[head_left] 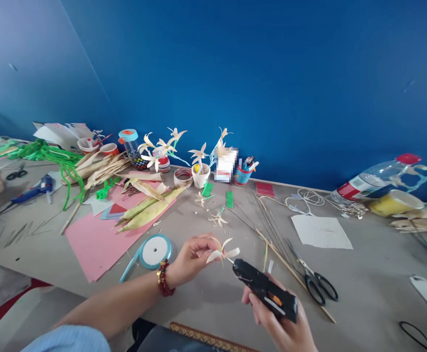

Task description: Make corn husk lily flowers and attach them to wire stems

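Left hand point(195, 256) pinches a pale flower point(214, 256) between thumb and fingertips, over the grey table point(206, 305) at front centre. Right hand point(277, 318) is wrapped around the grip of a black glue gun point(252, 278), nozzle directed at the flower; contact between the two cannot be confirmed. Clear bottle point(376, 177), red-capped, at far right: red-and-white label point(356, 188) present, lettering too small to read. White item point(225, 166) near the wall: face pixelated, content illegible. Blue ribbon spool point(147, 255) lies near the left wrist; black-handled scissors point(308, 270) rest right of the gun.
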`<state>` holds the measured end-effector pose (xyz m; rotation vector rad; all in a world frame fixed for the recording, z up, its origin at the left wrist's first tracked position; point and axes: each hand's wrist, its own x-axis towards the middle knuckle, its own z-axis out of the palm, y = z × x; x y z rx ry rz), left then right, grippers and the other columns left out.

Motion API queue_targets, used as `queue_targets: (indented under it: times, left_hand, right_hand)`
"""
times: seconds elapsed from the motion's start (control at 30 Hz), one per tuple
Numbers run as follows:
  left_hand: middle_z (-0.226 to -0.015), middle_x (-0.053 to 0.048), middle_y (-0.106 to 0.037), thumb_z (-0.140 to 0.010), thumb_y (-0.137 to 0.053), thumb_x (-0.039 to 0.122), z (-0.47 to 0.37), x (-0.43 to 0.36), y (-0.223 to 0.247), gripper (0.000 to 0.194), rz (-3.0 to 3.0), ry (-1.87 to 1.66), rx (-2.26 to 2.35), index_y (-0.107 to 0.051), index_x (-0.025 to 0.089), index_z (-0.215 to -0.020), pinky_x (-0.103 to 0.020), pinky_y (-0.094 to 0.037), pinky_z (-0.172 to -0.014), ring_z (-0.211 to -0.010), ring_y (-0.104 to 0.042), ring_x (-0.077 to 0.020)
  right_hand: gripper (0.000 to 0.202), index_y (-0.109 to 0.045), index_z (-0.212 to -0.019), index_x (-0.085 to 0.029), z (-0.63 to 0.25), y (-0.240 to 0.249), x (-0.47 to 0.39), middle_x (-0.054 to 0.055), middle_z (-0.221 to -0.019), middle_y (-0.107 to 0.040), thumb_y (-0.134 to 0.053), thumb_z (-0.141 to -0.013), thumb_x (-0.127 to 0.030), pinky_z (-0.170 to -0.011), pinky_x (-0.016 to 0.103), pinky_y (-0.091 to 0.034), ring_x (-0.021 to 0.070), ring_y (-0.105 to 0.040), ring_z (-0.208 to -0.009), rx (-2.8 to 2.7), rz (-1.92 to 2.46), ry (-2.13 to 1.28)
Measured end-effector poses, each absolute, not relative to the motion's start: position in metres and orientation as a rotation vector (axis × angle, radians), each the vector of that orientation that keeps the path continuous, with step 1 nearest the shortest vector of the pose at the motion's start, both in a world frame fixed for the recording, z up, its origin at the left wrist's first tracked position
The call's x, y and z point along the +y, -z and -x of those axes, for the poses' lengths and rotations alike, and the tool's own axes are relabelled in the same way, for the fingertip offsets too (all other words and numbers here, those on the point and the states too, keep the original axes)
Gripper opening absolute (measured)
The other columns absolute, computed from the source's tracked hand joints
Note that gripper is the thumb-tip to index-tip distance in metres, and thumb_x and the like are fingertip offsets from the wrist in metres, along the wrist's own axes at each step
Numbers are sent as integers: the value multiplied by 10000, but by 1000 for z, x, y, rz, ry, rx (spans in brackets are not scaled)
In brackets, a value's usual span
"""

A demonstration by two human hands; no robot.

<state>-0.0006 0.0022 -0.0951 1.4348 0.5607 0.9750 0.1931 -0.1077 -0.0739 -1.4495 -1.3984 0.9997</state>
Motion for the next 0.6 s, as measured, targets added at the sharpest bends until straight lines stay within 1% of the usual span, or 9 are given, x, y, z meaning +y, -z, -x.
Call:
queue_targets:
  times: [0.2, 0.43, 0.6]
  left_hand:
    - [-793, -69, -621, -835, -664, 305, 2, 0, 93, 219, -1408, -969, 527, -663, 126, -709, -281, -442, -716, -743, -552, -150]
    - [-797, -61, -626, -824, -678, 294, 1, -1, 93, 209, -1328, -959, 507, -640, 135, -693, -281, -449, -714, -752, -558, -152]
    - [-813, -58, -626, -818, -689, 279, 1, -1, 93, 189, -1297, -952, 517, -637, 135, -707, -280, -453, -726, -763, -565, -149]
  right_hand:
    - [329, -570, -696, -185, -189, 83, -108, 2, -541, -547, -542, -867, -463, -437, 234, -375, 121, -458, -442, -1383, 1431, -1001]
    - [312, -531, -703, -197, -189, 83, -105, -13, -530, -514, -532, -883, -452, -436, 232, -380, 121, -449, -434, -1437, 1412, -1041]
    - [314, -523, -688, -204, -182, 76, -103, -33, -502, -472, -541, -875, -456, -425, 224, -374, 110, -411, -418, -1370, 1427, -1003]
